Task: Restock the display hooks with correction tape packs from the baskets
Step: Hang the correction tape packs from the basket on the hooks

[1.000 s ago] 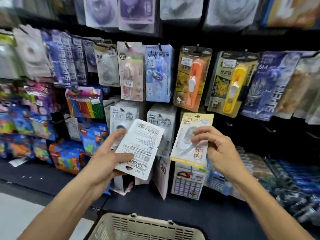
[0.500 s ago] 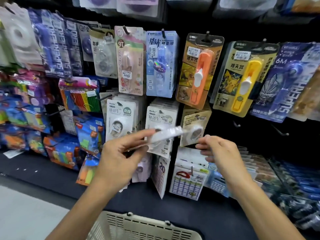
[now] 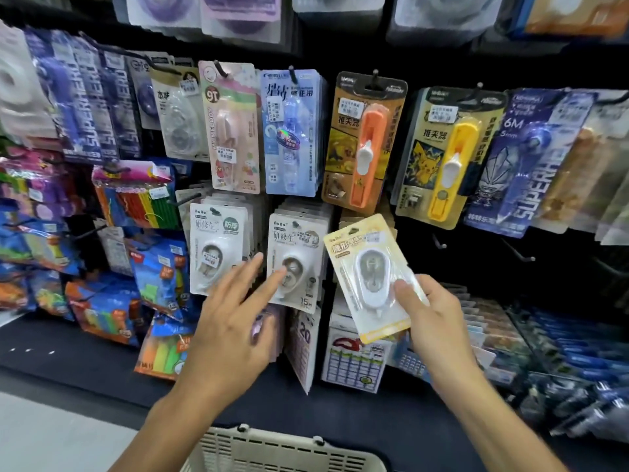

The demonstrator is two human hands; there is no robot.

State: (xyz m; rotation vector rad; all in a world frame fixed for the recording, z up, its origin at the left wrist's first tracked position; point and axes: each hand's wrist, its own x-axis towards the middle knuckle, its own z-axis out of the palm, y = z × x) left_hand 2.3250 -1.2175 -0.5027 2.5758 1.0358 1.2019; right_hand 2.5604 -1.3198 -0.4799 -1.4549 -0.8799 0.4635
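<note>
Right hand (image 3: 432, 321) is pinching yellow pack (image 3: 366, 277) by its lower edge; left hand (image 3: 231, 321) is spread. Tilted, its hang-hole may be missed by the hook.

Basket (image 3: 282, 449) below hooked packs (image 3: 294, 253) (foreground)

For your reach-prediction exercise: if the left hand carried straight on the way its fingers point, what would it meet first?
Probably the white BoBo pack hanging in the middle stack; the left hand may already touch it.

Two hands (image 3: 235, 321), one basket (image 3: 282, 449), many hanging packs (image 3: 292, 131).
</note>
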